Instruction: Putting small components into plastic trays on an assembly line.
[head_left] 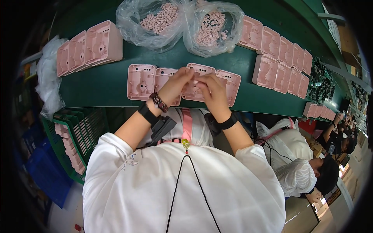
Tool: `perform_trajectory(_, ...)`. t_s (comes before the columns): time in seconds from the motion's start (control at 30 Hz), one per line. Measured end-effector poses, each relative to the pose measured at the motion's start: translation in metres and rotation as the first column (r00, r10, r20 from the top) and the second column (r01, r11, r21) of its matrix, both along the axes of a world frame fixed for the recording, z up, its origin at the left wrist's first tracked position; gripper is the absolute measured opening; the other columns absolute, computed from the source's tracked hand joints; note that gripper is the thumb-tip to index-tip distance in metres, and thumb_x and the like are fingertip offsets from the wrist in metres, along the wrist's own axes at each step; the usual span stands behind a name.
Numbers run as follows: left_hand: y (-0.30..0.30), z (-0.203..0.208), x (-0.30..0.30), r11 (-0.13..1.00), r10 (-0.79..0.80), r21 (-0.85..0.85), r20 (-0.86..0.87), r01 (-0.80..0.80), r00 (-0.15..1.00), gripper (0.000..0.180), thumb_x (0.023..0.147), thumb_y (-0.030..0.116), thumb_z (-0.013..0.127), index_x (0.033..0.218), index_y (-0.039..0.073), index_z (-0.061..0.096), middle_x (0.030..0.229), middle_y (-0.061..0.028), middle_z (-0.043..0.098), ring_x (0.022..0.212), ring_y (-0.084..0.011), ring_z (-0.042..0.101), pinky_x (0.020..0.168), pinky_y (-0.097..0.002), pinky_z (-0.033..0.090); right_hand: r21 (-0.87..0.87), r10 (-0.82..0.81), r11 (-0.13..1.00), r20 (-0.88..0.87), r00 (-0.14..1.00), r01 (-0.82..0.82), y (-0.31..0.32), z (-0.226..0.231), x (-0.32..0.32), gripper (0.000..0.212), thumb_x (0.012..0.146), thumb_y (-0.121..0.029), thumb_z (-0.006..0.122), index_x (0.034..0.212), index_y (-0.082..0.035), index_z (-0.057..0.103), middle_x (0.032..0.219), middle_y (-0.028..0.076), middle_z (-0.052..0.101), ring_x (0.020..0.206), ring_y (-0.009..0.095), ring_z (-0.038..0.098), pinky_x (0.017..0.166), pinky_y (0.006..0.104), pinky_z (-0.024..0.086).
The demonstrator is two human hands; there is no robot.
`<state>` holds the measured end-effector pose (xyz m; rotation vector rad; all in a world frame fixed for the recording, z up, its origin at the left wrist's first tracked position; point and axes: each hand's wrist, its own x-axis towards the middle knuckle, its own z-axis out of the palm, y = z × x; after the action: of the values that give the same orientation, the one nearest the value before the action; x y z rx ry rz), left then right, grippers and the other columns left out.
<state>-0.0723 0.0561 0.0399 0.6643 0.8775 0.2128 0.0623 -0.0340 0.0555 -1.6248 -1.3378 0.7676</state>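
My left hand (178,85) and my right hand (214,91) meet above a short row of open pink plastic housings. Both are closed in a pinch, fingertips almost touching, around a small pink plastic part (196,80); fingers cover most of it. Beneath them lies one pink housing (189,94), partly hidden by the hands. To its left, a second housing (161,77) is half covered by my left wrist, and a further housing (134,83) shows fully at the row's end. On the right end sits another housing (234,83), partly behind my right hand.
Two clear bags (134,23) (235,33) of small pink parts stand at the back of the green table (93,91). Housing stacks (112,42) (248,33) flank them. Dark small pieces (321,79) lie far right. A green crate (93,120) stands lower left; a co-worker (295,155) sits right.
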Motion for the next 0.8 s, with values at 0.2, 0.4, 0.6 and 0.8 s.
perform_trajectory(0.2, -0.012, 0.004, -0.011, 0.827, -0.399, 0.369, -0.146, 0.424, 0.905, 0.028, 0.092, 0.035, 0.040, 0.088, 0.009, 0.049, 0.068, 0.0044, 0.043, 0.056, -0.0039, 0.038, 0.049, -0.0165, 0.030, -0.426, -0.272, 0.905, -0.596, 0.755, -0.009, -0.008, -0.008, -0.003, 0.011, 0.077, 0.000, 0.055, 0.087, -0.004, 0.058, 0.077, 0.009, 0.056, 0.065, 0.020, 0.055, 0.057, 0.0263, 0.042)
perform_trajectory(0.4, -0.005, -0.006, -0.023, 0.919, -0.358, -0.178, -0.001, 0.352, 0.934, 0.029, 0.093, 0.036, 0.039, 0.088, 0.009, 0.048, 0.066, 0.0064, 0.038, 0.052, -0.0019, 0.035, 0.045, -0.0148, 0.027, -0.237, 0.052, 0.960, -0.374, 0.926, -0.149, -0.004, -0.005, -0.001, 0.006, 0.077, 0.000, 0.055, 0.083, -0.002, 0.055, 0.076, 0.008, 0.057, 0.068, 0.019, 0.057, 0.061, 0.0263, 0.044)
perform_trajectory(0.6, -0.014, -0.036, -0.023, 0.599, -0.104, 0.644, -0.528, 0.476, 0.843, 0.028, 0.084, 0.033, 0.053, 0.089, 0.006, 0.049, 0.070, -0.0087, 0.056, 0.057, -0.0204, 0.056, 0.046, -0.0342, 0.043, -0.075, 0.272, 0.962, 0.335, 0.902, -0.263, 0.037, -0.028, 0.046, 0.005, 0.073, -0.007, 0.059, 0.077, -0.006, 0.056, 0.076, 0.007, 0.055, 0.070, 0.026, 0.055, 0.061, 0.0322, 0.045)
perform_trajectory(0.8, -0.018, -0.020, -0.014, 0.210, -0.006, 0.540, -0.833, 0.815, 0.553, 0.028, 0.080, 0.030, 0.056, 0.091, 0.006, 0.047, 0.072, -0.0141, 0.060, 0.061, -0.0308, 0.061, 0.048, -0.0386, 0.047, -0.062, 0.523, 0.797, 0.566, 0.637, -0.600, 0.076, -0.059, 0.058, 0.007, 0.069, -0.009, 0.060, 0.073, -0.007, 0.055, 0.079, 0.005, 0.049, 0.075, 0.023, 0.053, 0.061, 0.0329, 0.044)
